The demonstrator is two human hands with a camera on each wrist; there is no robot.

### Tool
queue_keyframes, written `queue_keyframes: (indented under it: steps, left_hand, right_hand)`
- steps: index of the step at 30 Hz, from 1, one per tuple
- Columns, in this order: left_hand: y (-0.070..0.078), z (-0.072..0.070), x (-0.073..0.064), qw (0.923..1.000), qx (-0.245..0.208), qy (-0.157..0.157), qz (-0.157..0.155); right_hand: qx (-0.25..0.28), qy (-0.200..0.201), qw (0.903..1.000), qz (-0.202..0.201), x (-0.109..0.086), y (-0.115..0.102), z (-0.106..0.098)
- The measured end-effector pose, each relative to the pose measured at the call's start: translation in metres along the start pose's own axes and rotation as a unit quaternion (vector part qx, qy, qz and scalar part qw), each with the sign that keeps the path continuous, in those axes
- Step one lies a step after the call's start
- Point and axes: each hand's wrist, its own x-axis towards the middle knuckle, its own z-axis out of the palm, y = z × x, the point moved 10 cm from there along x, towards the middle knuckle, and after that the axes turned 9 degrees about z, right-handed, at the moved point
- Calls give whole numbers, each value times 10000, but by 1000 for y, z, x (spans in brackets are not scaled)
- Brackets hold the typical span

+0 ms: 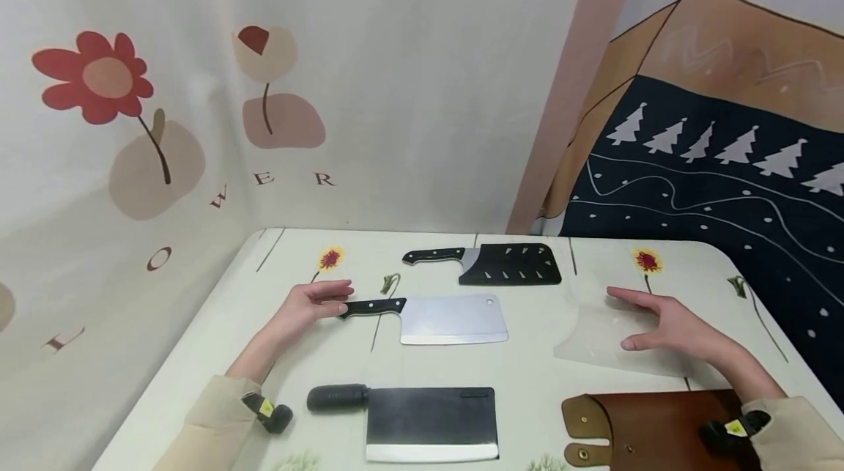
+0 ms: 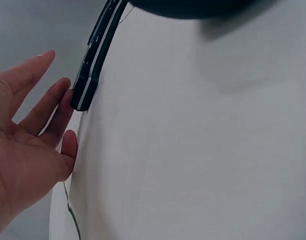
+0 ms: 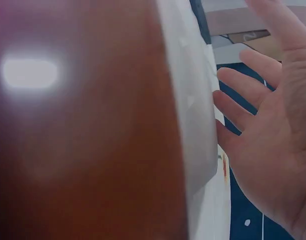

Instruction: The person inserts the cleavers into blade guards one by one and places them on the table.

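Observation:
A cleaver (image 1: 454, 320) with a bright blade and a black riveted handle (image 1: 373, 307) lies in the middle of the table, its blade toward the right. At the butt of that handle is my left hand (image 1: 306, 310), fingers spread and loose; in the left wrist view the fingertips reach right up to the handle end (image 2: 84, 95). My right hand (image 1: 675, 328) hovers with parted thumb and fingers over a translucent white blade sleeve (image 1: 593, 339), partly hiding it. From the right wrist, the sleeve (image 3: 195, 115) shows beside the relaxed fingers, which hold nothing.
Behind the cleaver lies a knife in a black slotted sheath (image 1: 521, 264). In front is a larger dark-bladed cleaver (image 1: 431, 420) with a thick black handle. A brown leather sheath (image 1: 659, 427) with snap straps lies at the front right. Printed curtains (image 1: 422, 90) hang behind the table (image 1: 217, 354).

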Motion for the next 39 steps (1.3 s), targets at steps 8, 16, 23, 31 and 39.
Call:
queue_keyframes:
  steps: [8, 16, 23, 31, 39]
  left_hand:
    - [-7, 5, 4, 9992, 384, -13, -93]
    - [-12, 10, 11, 9951, 988, 21, -99]
    - [-12, 13, 10, 9922, 1246, -45, -49]
    - [-17, 12, 14, 9928, 1184, -45, -155]
    - [-12, 11, 20, 9952, 957, -176, 37]
  right_hand:
    - [-16, -128, 9998, 119, -3, 9, 11]
    - [-103, -106, 9995, 267, -9, 20, 13]
    - [-21, -266, 9994, 230, -11, 24, 18]
    - [-360, -198, 9990, 184, -15, 15, 19]
    - [-532, -59, 9985, 123, -12, 11, 19]
